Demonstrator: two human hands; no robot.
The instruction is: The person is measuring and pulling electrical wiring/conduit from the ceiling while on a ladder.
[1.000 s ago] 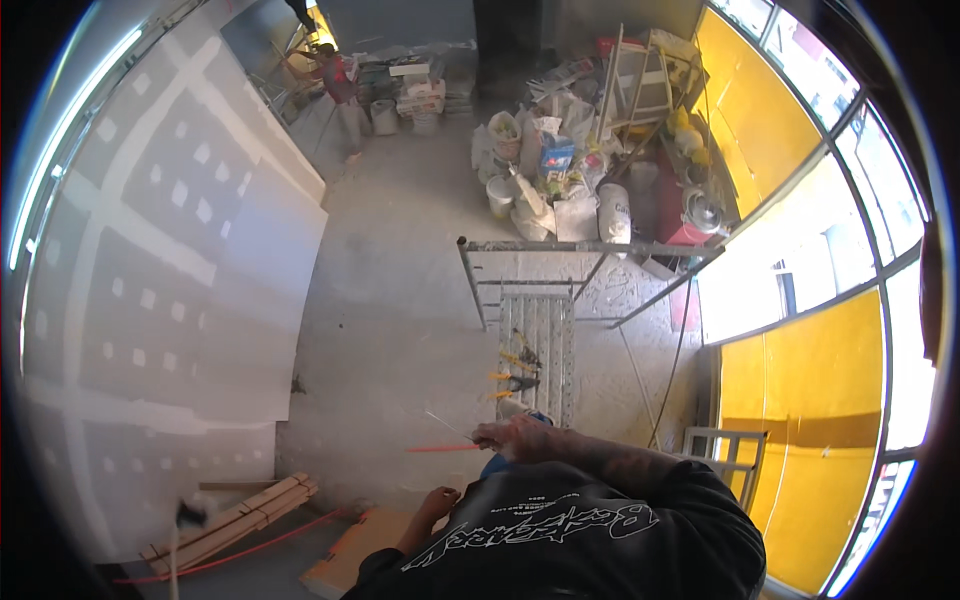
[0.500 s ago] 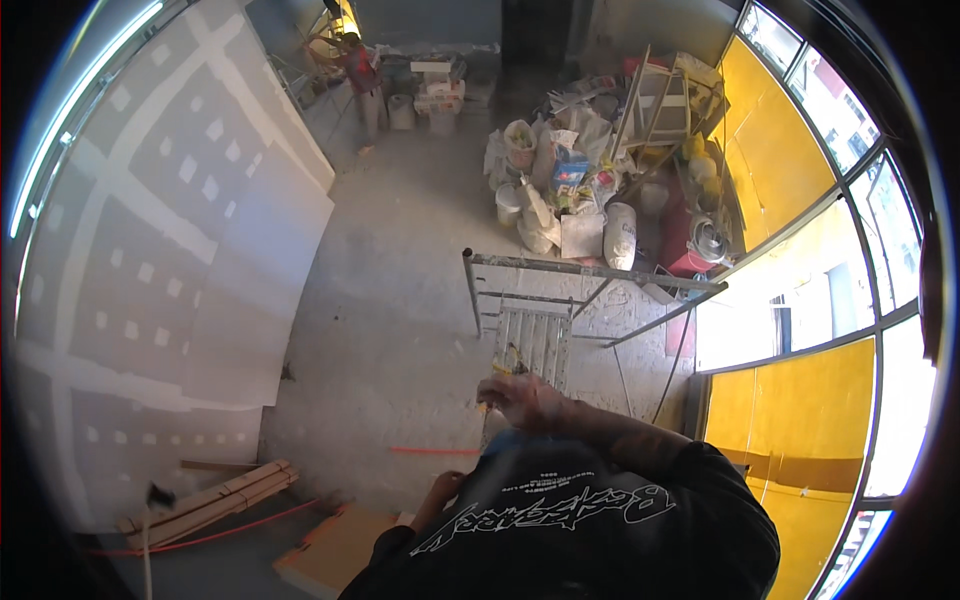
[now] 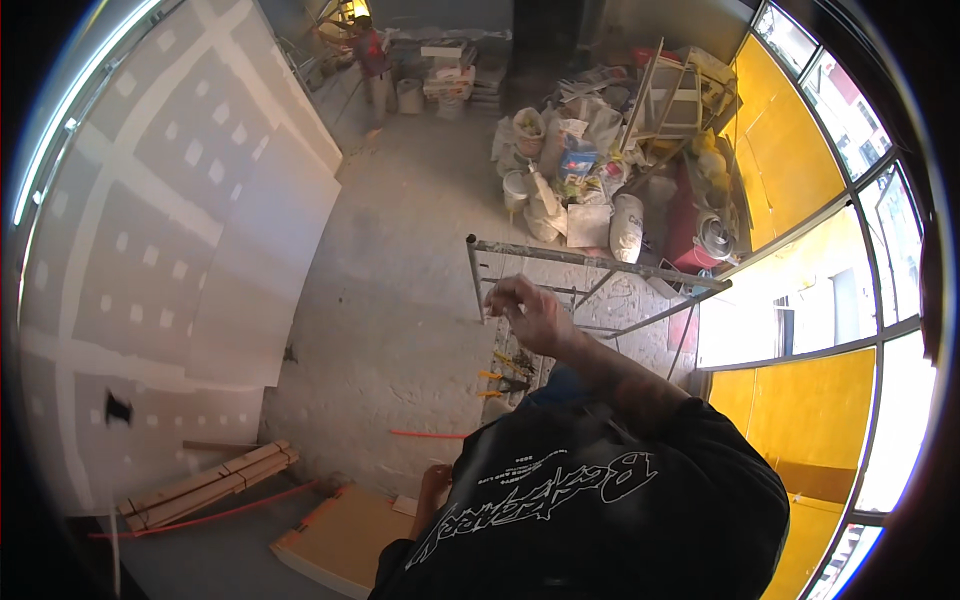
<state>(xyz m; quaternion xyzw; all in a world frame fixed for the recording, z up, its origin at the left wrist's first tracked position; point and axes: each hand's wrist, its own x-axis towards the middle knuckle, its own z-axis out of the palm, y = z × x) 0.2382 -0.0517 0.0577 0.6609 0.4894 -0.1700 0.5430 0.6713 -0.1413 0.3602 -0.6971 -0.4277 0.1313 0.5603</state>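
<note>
My right hand (image 3: pixel 525 315) is raised over the scaffold, forearm coming from the right side of my black shirt, with fingers curled in a pinch round something I cannot make out. My left hand (image 3: pixel 436 480) is low beside my body, largely hidden by it, its grip unclear. Below my right hand are several yellow-handled hand tools (image 3: pixel 508 380) on the scaffold's narrow metal platform, partly hidden by my arm and body. The steel scaffold frame (image 3: pixel 640 268) stands just beyond them. A thin red strip (image 3: pixel 415 434) lies on the floor left of my body.
A person in red (image 3: pixel 372 65) stands far back. Piled sacks, buckets and debris (image 3: pixel 590 170) fill the back right. Drywall (image 3: pixel 180 240) lines the left, yellow boards and windows (image 3: pixel 800 400) the right. Bundled timber (image 3: pixel 210 485) and a cardboard sheet (image 3: pixel 325 540) lie lower left.
My right hand has risen from low by my body to higher over the scaffold, its forearm now angled upward. My left hand has shifted slightly and is more hidden. The view has shifted.
</note>
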